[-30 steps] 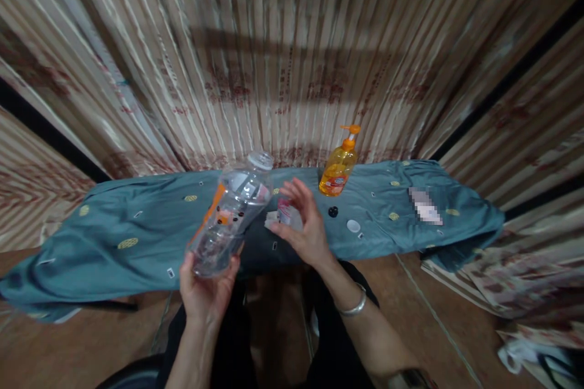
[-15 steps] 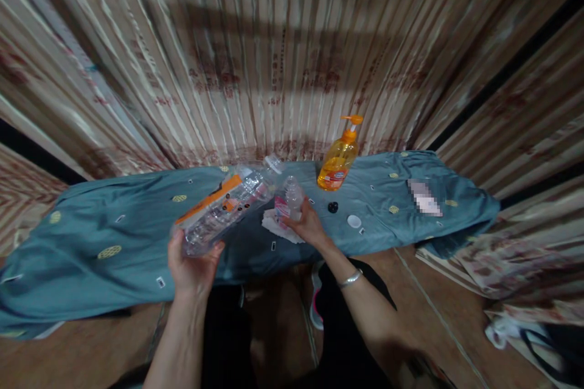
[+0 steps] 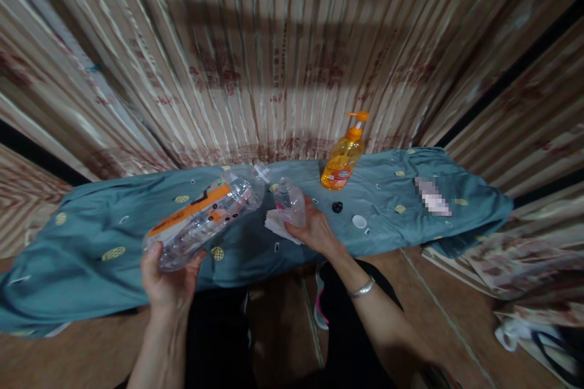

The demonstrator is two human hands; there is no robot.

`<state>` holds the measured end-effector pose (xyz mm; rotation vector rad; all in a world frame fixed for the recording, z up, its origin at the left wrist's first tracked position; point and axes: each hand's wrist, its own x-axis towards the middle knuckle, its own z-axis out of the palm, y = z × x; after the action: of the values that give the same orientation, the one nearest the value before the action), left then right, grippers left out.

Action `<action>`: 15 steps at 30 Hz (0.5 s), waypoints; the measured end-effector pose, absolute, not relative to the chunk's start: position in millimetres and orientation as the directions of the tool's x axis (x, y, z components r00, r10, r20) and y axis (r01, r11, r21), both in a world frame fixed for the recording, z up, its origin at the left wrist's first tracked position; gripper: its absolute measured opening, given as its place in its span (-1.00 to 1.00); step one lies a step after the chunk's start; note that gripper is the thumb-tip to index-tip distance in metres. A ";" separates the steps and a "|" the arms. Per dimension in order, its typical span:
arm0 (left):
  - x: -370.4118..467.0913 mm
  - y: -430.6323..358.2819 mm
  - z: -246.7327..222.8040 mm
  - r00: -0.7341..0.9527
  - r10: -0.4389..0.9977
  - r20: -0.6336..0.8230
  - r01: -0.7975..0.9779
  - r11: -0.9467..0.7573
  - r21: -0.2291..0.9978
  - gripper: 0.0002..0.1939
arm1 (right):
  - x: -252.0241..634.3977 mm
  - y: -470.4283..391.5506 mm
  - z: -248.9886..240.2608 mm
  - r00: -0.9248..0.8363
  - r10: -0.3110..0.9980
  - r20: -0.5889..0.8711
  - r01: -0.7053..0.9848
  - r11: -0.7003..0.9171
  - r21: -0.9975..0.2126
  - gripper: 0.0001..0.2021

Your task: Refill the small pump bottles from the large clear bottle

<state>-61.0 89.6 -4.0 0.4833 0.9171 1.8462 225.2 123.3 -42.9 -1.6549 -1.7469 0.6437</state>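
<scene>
My left hand (image 3: 171,276) grips the base end of a large clear plastic bottle (image 3: 207,219) with an orange label. That bottle is tilted, its uncapped-looking neck pointing up and to the right. In my right hand (image 3: 314,225) is a smaller clear plastic bottle (image 3: 291,202), its pink label partly hidden by the fingers. The small bottle leans slightly left, its top near the large bottle's neck but apart from it. A white tissue (image 3: 276,223) lies on the cloth under and beside the small bottle.
An orange pump bottle (image 3: 342,161) stands at the back. Before it lie a small black cap (image 3: 337,207) and a white round lid (image 3: 359,221). A blurred-out flat object (image 3: 432,196) rests at the right of the teal cloth (image 3: 246,255). A patterned curtain (image 3: 274,61) hangs behind.
The large bottle has moved left and slightly down with my left hand, away from the small bottle. My right hand has turned the small bottle to lean a little left.
</scene>
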 end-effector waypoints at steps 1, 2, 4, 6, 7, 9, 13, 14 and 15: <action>-61.4 89.3 -4.3 -0.441 0.895 -0.068 -0.595 -0.235 0.768 -0.61 | 223.8 123.3 -42.1 -0.008 0.993 0.114 0.687 0.089 -0.721 -0.21; -61.8 89.1 -4.7 -0.439 0.896 -0.070 -0.596 -0.232 0.768 -0.63 | 222.7 123.4 -41.7 -0.014 0.993 0.116 0.692 0.093 -0.715 -0.21; -62.4 88.9 -5.8 -0.439 0.895 -0.077 -0.596 -0.226 0.771 -0.62 | 221.1 123.9 -41.6 -0.029 0.991 0.132 0.699 0.114 -0.705 -0.22; -62.7 89.1 -7.1 -0.447 0.891 -0.081 -0.588 -0.224 0.777 -0.57 | 220.3 124.7 -42.1 -0.042 0.987 0.156 0.701 0.140 -0.699 -0.23; -62.7 89.4 -7.6 -0.456 0.886 -0.083 -0.581 -0.226 0.782 -0.52 | 220.2 125.3 -42.6 -0.046 0.985 0.167 0.702 0.151 -0.696 -0.24; -62.2 90.3 -8.1 -0.482 0.872 -0.084 -0.561 -0.234 0.794 -0.44 | 220.4 126.5 -43.8 -0.045 0.981 0.190 0.703 0.167 -0.691 -0.24; -60.5 91.2 -5.7 -0.513 0.854 -0.086 -0.527 -0.235 0.817 -0.39 | 221.9 129.2 -47.0 -0.042 0.971 0.237 0.719 0.194 -0.667 -0.25; -60.1 91.2 -4.8 -0.519 0.851 -0.085 -0.520 -0.235 0.821 -0.39 | 222.4 129.8 -47.9 -0.043 0.968 0.246 0.726 0.199 -0.658 -0.26; -59.6 91.0 -3.8 -0.525 0.847 -0.083 -0.512 -0.236 0.826 -0.40 | 223.0 130.3 -48.9 -0.044 0.967 0.253 0.733 0.203 -0.649 -0.26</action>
<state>-59.6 91.0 -3.8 0.4854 1.0585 1.8854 223.0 130.3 -48.9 -1.5841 -1.8307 0.4590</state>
